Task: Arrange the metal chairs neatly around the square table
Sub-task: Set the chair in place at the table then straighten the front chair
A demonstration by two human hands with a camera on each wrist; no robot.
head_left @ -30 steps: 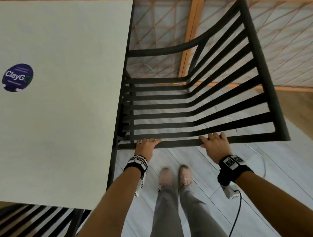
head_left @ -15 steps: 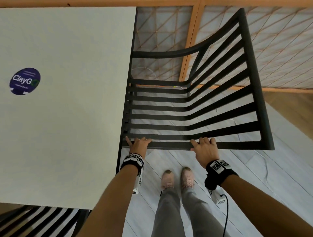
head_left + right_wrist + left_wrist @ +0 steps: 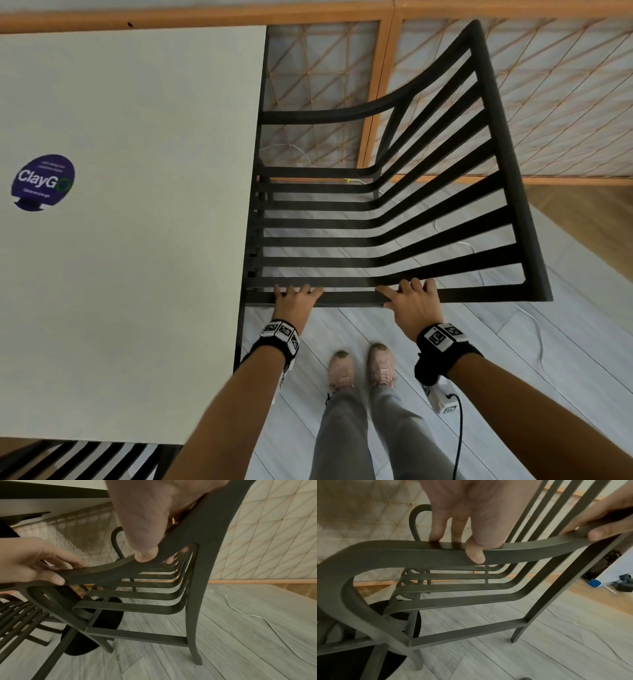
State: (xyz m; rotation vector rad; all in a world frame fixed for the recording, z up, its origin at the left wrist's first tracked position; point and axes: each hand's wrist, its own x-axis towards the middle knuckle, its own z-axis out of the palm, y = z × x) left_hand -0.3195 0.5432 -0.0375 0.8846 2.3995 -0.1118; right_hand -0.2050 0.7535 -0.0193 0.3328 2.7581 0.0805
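Note:
A black slatted metal chair [image 3: 507, 164] stands right of the pale square table [image 3: 137, 240], its seat front tucked under the table edge. Both hands hold the chair's near armrest [image 3: 349, 297]. My left hand [image 3: 296, 301] grips it close to the table; in the left wrist view the left hand [image 3: 471, 520] has its thumb on the near face and its fingers over the far side. My right hand [image 3: 411, 305] grips further along, towards the backrest. The right hand [image 3: 150, 520] wraps the rail the same way, with the left hand [image 3: 34, 563] beside it.
A second slatted chair [image 3: 68, 459] pokes out under the table's near edge. The table's black round base [image 3: 102, 622] sits beside the chair legs. A wooden lattice screen [image 3: 548, 102] backs the chair. A white cable [image 3: 534, 325] trails on the grey floor. My feet [image 3: 359, 366] stand below the armrest.
The chair has shifted left towards the table, its backrest coming closer. Both hands stayed on the armrest, the right one moving left with it.

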